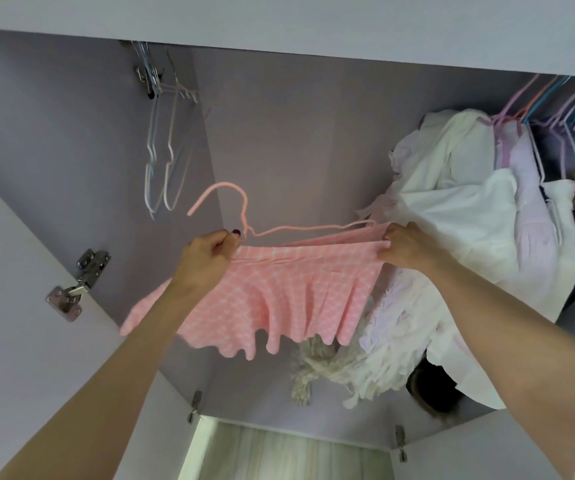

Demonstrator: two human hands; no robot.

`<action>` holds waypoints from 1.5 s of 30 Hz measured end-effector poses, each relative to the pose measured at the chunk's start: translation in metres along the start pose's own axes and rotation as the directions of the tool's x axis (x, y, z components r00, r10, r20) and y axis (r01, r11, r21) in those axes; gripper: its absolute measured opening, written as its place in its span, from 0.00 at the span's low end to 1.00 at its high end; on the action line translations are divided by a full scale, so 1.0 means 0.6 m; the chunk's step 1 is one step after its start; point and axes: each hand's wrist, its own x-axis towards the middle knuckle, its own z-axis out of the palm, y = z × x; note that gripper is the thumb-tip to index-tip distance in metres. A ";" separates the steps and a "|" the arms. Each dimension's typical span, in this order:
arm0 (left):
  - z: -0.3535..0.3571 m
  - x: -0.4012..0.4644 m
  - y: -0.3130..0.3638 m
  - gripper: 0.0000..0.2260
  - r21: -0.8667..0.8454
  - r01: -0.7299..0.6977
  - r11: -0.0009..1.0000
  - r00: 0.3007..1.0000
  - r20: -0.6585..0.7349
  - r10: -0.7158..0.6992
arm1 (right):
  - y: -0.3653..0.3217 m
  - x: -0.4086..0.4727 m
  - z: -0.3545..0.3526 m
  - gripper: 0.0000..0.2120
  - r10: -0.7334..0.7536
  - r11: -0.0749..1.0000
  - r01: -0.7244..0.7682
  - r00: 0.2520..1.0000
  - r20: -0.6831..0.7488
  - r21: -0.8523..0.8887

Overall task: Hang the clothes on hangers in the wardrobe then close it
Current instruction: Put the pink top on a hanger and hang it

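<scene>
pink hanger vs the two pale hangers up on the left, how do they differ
The pink hanger is off the rail, held with the pink skirt by both hands; the pale hangers hang at the wardrobe's left end. The pink one carries the skirt; the pale ones are bare. All are thin wire-style hangers.

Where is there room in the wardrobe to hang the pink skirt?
The free stretch lies between the two empty white wire hangers on the left and the bunched white and lilac clothes on the right. The far right is crowded with pastel hangers. The pink checked skirt sits below that gap.
</scene>
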 end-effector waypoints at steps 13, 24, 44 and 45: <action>0.002 0.009 -0.013 0.19 0.160 0.004 0.987 1.000 0.017 -0.007 | -0.123 -0.027 -0.014 0.08 -0.536 0.811 0.584 0.770 -0.347 0.043; 0.002 0.015 0.000 0.21 0.048 -0.047 0.998 0.997 0.060 0.044 | -0.176 -0.057 0.006 0.22 -0.424 0.763 0.548 0.824 -0.376 0.343; 0.020 0.054 -0.005 0.09 -0.067 -0.114 0.991 0.993 0.033 0.117 | -0.043 -0.088 -0.012 0.17 -0.019 0.955 0.107 0.952 -0.304 0.276; 0.022 0.056 -0.002 0.10 -0.077 -0.106 0.991 0.993 0.045 0.109 | -0.040 -0.093 -0.015 0.17 -0.011 0.959 0.096 0.953 -0.304 0.266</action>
